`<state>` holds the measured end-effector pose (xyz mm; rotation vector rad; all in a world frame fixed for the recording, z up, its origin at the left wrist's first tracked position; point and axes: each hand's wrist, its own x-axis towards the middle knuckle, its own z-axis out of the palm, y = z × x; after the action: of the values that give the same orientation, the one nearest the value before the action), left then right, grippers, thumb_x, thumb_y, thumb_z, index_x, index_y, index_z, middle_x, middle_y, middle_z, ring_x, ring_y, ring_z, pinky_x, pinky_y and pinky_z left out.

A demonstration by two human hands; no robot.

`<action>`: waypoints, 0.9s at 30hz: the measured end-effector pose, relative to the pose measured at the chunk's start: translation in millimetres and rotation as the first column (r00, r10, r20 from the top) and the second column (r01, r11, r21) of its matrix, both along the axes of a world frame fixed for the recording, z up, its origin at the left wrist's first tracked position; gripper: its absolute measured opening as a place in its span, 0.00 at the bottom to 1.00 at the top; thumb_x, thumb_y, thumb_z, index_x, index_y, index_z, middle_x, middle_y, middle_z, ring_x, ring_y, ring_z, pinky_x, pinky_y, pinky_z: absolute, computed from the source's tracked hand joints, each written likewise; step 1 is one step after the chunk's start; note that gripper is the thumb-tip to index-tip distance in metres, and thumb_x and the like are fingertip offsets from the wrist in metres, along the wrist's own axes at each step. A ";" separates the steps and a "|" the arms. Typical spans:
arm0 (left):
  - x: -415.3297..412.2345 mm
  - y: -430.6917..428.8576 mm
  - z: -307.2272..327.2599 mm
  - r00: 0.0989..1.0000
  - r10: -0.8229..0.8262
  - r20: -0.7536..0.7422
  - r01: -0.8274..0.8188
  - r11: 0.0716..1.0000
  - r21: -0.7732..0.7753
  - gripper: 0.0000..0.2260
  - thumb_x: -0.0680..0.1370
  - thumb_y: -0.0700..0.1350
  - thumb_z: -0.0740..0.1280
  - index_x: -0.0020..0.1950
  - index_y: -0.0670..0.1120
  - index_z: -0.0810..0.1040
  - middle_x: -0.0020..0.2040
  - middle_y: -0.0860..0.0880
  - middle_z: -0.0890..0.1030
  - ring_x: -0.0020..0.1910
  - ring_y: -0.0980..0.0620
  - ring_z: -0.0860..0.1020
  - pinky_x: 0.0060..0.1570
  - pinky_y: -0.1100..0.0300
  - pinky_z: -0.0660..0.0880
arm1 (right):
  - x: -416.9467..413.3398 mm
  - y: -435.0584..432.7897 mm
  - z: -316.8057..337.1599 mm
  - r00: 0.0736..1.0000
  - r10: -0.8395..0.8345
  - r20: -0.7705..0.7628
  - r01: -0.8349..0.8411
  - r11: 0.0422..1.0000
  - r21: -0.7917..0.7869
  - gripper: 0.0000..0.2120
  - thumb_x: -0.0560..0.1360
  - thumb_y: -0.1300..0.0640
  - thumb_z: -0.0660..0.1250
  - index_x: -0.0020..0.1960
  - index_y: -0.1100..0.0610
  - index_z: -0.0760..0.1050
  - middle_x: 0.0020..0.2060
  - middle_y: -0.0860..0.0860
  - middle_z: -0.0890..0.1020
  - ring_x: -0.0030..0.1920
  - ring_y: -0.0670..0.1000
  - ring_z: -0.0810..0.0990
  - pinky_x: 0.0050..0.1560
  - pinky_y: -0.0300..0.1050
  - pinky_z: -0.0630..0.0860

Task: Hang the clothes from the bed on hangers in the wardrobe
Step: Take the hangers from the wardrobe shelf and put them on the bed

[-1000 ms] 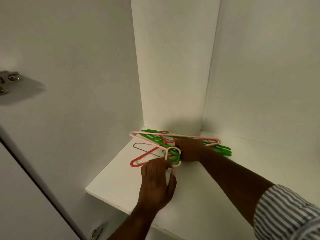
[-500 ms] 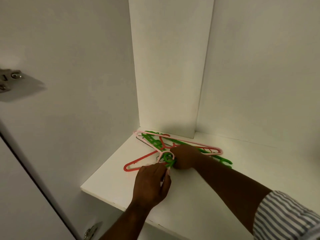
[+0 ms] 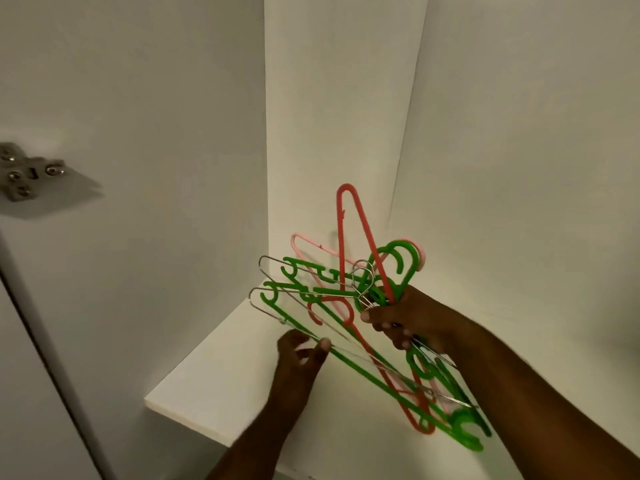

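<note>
My right hand (image 3: 412, 320) grips a bundle of hangers (image 3: 346, 292) by their hooks and holds it tilted above the white wardrobe shelf (image 3: 214, 372). The bundle mixes green, red and pink plastic hangers with thin metal wire ones. The red hanger (image 3: 356, 230) sticks up highest. My left hand (image 3: 301, 351) is below and to the left, its fingertips pinching the lower bar of a green hanger (image 3: 363, 375). No clothes or bed are in view.
White wardrobe walls enclose the shelf at the back (image 3: 332, 133) and right (image 3: 519, 168). The open wardrobe door (image 3: 121, 237) stands at the left with a metal hinge plate (image 3: 24, 171). The shelf's front edge (image 3: 183, 414) is near my left forearm.
The hangers lay flat on the shelf; my right hand has lifted the whole bundle up off it and tilted it. My left hand moved to the bottom bar.
</note>
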<state>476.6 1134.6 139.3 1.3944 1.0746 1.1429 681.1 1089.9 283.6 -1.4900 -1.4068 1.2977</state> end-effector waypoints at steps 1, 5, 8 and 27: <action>6.3 -3.0 4.5 0.992 -0.060 0.115 0.069 0.994 -0.079 0.46 0.60 0.78 0.69 0.70 0.53 0.66 0.66 0.53 0.76 0.59 0.52 0.78 0.55 0.56 0.79 | 0.9 -5.6 -2.4 0.998 -0.014 -0.059 0.012 1.000 -0.025 0.07 0.76 0.61 0.73 0.43 0.58 0.76 0.29 0.52 0.70 0.24 0.47 0.62 0.24 0.39 0.64; 28.2 -12.3 30.2 0.736 -0.227 0.637 0.470 0.849 -0.241 0.49 0.57 0.68 0.80 0.71 0.46 0.69 0.66 0.42 0.80 0.63 0.41 0.80 0.63 0.42 0.76 | 1.2 -20.9 -14.9 0.947 -0.073 -0.314 0.044 0.994 -0.100 0.14 0.77 0.64 0.69 0.35 0.57 0.72 0.26 0.51 0.66 0.20 0.45 0.61 0.22 0.37 0.61; 31.2 -13.4 47.8 0.564 -0.246 0.788 0.625 0.751 -0.213 0.38 0.63 0.60 0.82 0.68 0.43 0.77 0.62 0.42 0.82 0.55 0.45 0.83 0.58 0.48 0.78 | -2.8 -28.2 -24.6 0.858 -0.171 -0.484 0.087 0.978 -0.190 0.17 0.77 0.64 0.66 0.30 0.56 0.68 0.22 0.48 0.65 0.17 0.43 0.61 0.20 0.36 0.61; 58.6 -82.3 28.6 0.636 -0.188 0.749 0.619 0.704 -0.349 0.14 0.75 0.54 0.69 0.42 0.43 0.77 0.25 0.51 0.62 0.19 0.57 0.60 0.22 0.65 0.60 | -26.2 -156.6 -63.3 0.863 -0.504 0.043 0.499 0.862 0.088 0.28 0.68 0.37 0.76 0.61 0.51 0.77 0.54 0.52 0.85 0.53 0.54 0.84 0.52 0.45 0.83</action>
<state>535.2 1052.3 167.9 0.5798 0.4359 0.7414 654.9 933.4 220.3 -1.7127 -0.9895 0.8658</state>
